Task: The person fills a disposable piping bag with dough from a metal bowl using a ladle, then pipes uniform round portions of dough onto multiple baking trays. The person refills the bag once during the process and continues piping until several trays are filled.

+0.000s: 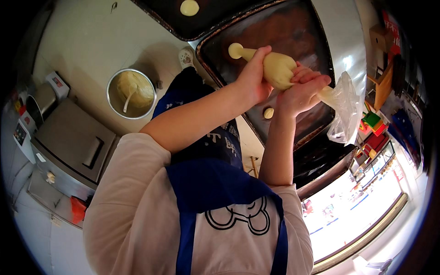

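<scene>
A clear plastic piping bag (280, 68) full of pale yellow batter is held at a slant over a dark baking tray (220, 37). My left hand (254, 77) wraps around its lower part, close to the narrow tip. My right hand (304, 87) grips the gathered upper end, and loose clear plastic (343, 110) hangs out beyond it. At the tip, a round dollop of batter (235, 51) sits on the tray. A smaller dollop (268, 113) lies nearer me, beside my right wrist. My hands hide part of the bag.
A second dark tray (161, 13) with one round dollop (189, 7) adjoins at the top. To the left, a metal pot (109, 91) holds batter and a white ladle (130, 96). A steel cabinet (72, 137) stands further left. A shiny metallic surface (347, 44) borders the tray's right.
</scene>
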### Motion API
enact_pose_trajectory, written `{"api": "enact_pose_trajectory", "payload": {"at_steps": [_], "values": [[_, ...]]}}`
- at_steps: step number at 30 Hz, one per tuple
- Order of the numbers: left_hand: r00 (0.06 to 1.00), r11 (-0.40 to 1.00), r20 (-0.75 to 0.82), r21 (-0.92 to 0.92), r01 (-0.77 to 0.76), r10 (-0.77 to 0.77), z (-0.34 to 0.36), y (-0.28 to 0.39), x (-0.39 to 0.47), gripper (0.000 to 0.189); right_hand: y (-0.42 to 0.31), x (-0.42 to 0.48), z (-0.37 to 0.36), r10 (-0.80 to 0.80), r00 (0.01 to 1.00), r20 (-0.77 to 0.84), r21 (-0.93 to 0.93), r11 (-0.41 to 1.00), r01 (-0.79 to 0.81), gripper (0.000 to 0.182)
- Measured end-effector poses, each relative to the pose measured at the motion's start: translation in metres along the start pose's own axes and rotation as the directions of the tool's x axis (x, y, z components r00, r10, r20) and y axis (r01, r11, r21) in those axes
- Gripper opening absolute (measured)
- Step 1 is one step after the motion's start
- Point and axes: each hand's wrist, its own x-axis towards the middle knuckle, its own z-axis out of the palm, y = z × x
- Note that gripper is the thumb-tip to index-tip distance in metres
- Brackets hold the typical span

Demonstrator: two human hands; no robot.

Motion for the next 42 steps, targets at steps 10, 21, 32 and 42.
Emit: {"api": "enact_pose_trajectory", "payload": {"at_steps": [10, 21, 32, 42], "values": [[0.99, 0.957, 0.01, 0.254, -0.14, 0.142, 0.025, -0.04, -0.029, 0.044, -0.014, -0.008, -0.047, -0.204, 0.979, 0.022, 0.221, 0.956, 0.194, 0.059], [0.892, 0.823, -0.217, 0.346, 0.45, -0.397, -0.011, -0.255, 0.007, 0.037, -0.063, -0.033, -0.272, 0.011, 0.958, -0.288, 0.086, 0.996, 0.015, 0.048], [0.798, 0.668, -0.355, 0.437, 0.602, -0.487, -0.1, -0.333, 0.053, 0.045, -0.005, -0.056, -0.366, -0.012, 0.828, -0.56, -0.039, 0.999, -0.011, 0.054], [0.793, 0.632, -0.414, 0.482, 0.607, -0.447, -0.121, -0.334, 0.061, 0.047, 0.011, -0.063, -0.374, 0.035, 0.807, -0.59, -0.01, 0.999, -0.05, 0.052]]}}
